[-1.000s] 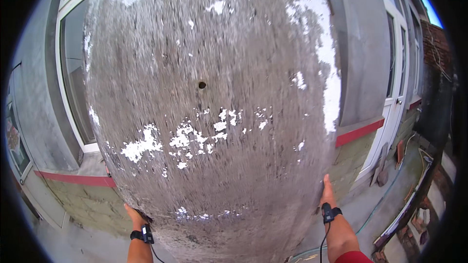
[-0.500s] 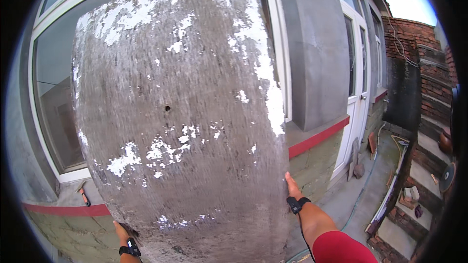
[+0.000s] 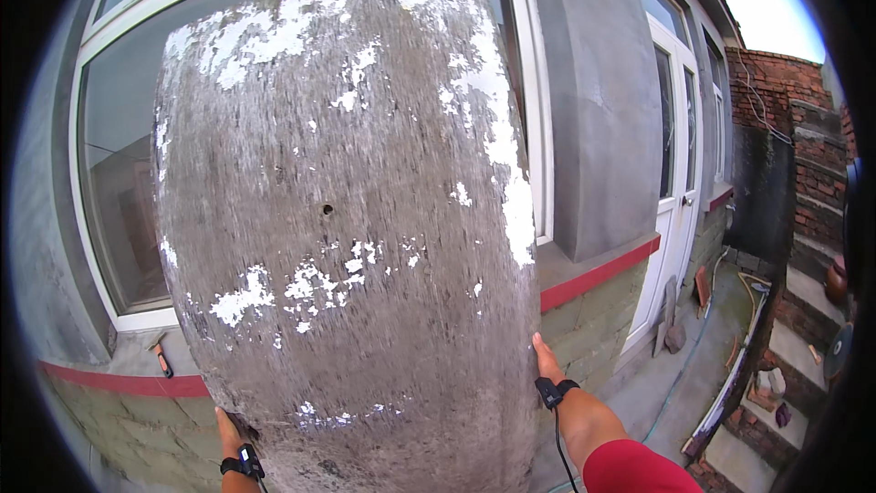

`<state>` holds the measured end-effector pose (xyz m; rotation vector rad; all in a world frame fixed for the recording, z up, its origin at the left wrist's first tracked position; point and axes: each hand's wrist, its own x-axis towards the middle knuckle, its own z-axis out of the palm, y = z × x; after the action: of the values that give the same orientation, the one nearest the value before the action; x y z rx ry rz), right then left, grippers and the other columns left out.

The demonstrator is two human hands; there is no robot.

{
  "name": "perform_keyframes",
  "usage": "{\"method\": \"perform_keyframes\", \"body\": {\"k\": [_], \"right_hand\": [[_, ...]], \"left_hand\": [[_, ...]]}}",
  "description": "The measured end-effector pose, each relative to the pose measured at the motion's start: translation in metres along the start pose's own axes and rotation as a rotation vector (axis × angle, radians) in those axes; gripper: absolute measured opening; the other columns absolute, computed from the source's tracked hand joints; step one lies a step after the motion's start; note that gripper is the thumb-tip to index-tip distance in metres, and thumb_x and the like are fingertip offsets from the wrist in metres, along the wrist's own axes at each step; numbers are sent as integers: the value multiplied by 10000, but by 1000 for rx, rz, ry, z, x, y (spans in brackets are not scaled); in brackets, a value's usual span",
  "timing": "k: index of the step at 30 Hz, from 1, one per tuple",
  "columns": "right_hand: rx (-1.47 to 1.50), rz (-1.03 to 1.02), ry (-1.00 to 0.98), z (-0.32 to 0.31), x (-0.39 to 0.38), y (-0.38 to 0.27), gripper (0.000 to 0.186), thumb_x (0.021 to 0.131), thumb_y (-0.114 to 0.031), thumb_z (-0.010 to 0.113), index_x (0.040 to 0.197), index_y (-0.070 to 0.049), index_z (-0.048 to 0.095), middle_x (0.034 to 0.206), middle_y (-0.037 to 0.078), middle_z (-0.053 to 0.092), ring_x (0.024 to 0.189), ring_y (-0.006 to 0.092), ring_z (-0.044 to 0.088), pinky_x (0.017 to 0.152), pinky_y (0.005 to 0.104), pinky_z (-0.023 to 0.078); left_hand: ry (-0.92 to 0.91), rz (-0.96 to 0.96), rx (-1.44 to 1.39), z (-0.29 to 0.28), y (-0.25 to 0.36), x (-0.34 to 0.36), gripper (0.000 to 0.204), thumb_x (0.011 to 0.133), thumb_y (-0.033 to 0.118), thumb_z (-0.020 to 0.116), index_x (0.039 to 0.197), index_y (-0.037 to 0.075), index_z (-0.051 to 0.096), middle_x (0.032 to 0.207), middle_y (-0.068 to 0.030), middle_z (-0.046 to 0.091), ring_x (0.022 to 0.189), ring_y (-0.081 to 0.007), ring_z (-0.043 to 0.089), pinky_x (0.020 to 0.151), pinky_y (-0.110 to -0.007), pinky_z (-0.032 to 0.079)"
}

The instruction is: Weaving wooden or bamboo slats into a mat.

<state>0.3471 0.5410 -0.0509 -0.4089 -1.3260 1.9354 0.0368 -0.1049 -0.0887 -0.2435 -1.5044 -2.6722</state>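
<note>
A large weathered board [image 3: 383, 210], grey-brown with flaking white patches and a small dark hole, stands upright before me. Its upper part overlaps a white-framed window. My left hand [image 3: 230, 434] is at its lower left edge, and my right hand [image 3: 548, 361] grips the right edge somewhat higher. Each hand shows a thumb along the edge; the other fingers are hidden by the board. Black bands with small devices sit on both wrists. The board's bottom lies out of view.
A scraper-like tool with an orange and black handle [image 3: 162, 361] lies on the window ledge [image 3: 137, 351] at left. To the right are a red-edged sill [image 3: 602, 269], a white door [image 3: 671, 201], stones [image 3: 674, 339] and a hose on the ground, and brick steps [image 3: 803, 347].
The view has shifted slightly, so most of the scene sits a little further right. The board's top edge appears slightly lower against the window frame. Both hands keep their hold.
</note>
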Motion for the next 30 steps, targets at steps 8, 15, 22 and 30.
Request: {"method": "perform_keyframes", "body": {"k": [8,15,22,30], "right_hand": [[-159,-148,-25,3,22,6,657,835,-519,497,1160,52,499,1111,113,547,991,182,512,876,299,382],[-124,-46,-40,15,-5,-9,681,835,-548,468,1205,23,452,1128,114,530,1025,202,498,896,323,383],[54,50,-304,46,-19,-56,759,843,-606,361,1319,-16,323,1288,122,425,1156,257,428,983,365,328],[-283,8,6,45,59,-65,883,798,-671,378,1394,-62,144,1446,110,144,1320,250,160,1078,367,107]], "left_hand": [[-81,35,117,-56,-25,38,581,914,448,269,1290,11,346,1262,-142,435,1132,-293,438,947,-406,354],[-39,27,182,10,28,-35,573,927,441,260,1243,-14,410,1204,-145,486,1102,-265,464,949,-374,352],[85,-35,135,27,51,-56,678,894,551,294,1238,-19,419,1157,-109,517,1055,-221,487,916,-342,378],[345,-148,462,19,54,5,742,829,657,281,1260,76,446,1257,-44,470,1178,-218,393,977,-401,272]]}}
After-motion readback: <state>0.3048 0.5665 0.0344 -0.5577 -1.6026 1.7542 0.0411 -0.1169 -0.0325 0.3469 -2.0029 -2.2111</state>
